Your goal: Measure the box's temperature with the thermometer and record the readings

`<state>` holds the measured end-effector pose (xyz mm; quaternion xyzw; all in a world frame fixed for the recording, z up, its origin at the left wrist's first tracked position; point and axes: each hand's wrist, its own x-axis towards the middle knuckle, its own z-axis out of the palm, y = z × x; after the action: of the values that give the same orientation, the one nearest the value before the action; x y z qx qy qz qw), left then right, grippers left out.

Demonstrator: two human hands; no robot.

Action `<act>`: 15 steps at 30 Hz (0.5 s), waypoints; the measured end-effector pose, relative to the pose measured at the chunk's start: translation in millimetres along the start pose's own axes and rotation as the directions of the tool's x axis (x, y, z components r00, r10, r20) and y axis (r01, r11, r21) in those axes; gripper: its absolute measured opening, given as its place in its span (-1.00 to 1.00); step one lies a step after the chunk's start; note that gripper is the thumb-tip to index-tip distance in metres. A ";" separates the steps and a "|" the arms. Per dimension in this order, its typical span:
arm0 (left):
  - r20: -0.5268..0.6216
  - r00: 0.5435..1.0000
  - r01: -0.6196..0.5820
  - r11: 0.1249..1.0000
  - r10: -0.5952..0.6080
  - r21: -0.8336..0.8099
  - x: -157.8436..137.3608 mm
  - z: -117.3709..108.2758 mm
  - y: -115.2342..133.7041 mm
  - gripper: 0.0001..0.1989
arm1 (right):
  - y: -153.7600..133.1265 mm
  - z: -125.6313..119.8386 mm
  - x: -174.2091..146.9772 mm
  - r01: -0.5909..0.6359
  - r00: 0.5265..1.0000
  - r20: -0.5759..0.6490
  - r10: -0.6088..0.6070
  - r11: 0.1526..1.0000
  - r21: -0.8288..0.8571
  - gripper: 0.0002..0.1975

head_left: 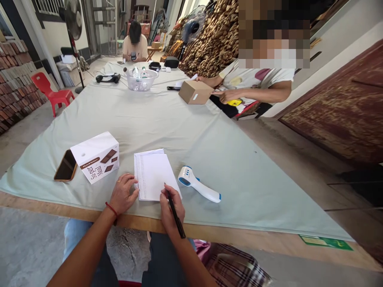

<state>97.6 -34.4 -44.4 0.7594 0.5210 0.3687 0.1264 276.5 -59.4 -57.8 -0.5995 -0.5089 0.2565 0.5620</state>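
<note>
At the near edge of the table (278,244): A person's two bare hands work over a thin stack of paper (158,175) on a pale cloth (254,199).
Right hand (173,207): Thumb and fingers are wrapped around a black pen (176,214), its tip at the page; whether it touches cannot be told.
Pen: Slim and probably light and stiff, its smooth barrel perhaps slightly slippery; best gripped low, just behind the tip, its back end slanting toward the near edge.
Left hand (123,193): Nothing in its grasp, fingers loosely parted, fingertips at the paper's left side.
Paper: Just in from the near edge, left of that edge's middle, sheets slightly askew; likely light, limp and easily creased, best steadied flat at a margin or lifted by a far corner.
Thermometer (202,187): Just right of the pages, handle angled toward the near edge; apparently light, hard plastic, best taken by that handle.
Carton (103,159): Toward the left corner, beside a phone (65,166); thin card, likely to dent if squeezed.
Right edge, farther up: A co-worker (254,81) reaches to a cardboard box (196,91).
</note>
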 end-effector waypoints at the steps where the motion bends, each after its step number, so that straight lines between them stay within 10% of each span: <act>1: 0.003 1.000 -0.002 1.000 0.002 0.006 0.2 -0.2 -0.2 -0.82 | 1.9 0.4 -0.3 0.008 1.000 -0.003 -0.008 1.000 0.005 -0.68; 9: 0.066 0.998 -0.025 0.993 0.018 0.111 0.8 -2.0 -3.4 -0.60 | 17.6 12.0 6.3 0.272 0.962 0.008 -0.274 0.952 -0.140 -0.49; 15: 0.162 0.987 -0.031 0.980 -0.001 0.197 1.3 -3.4 -2.0 -0.53 | 15.7 9.4 56.0 0.550 0.815 0.470 -0.339 0.707 -0.444 -0.51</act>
<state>94.1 -33.0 -42.6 0.7995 0.5374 0.2533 0.0889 292.9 -2.9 -60.0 -0.5374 -0.7845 0.0530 0.3049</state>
